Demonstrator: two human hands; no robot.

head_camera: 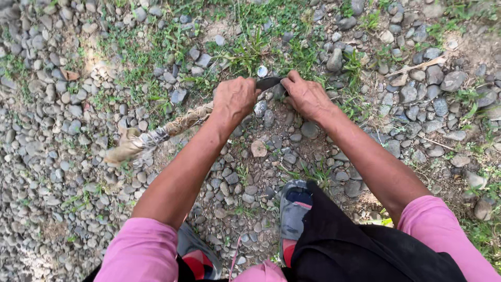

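Outdoors, daylight. Ground (62,172) covered in grey rounded pebbles (417,99), bare soil between. Grass tufts (250,49) thickest along top edge, sparse at right edge. Bright sun patch, possibly, top left.

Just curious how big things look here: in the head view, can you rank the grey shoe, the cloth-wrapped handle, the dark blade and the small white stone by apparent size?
1. grey shoe, though nearest the camera
2. cloth-wrapped handle
3. dark blade
4. small white stone
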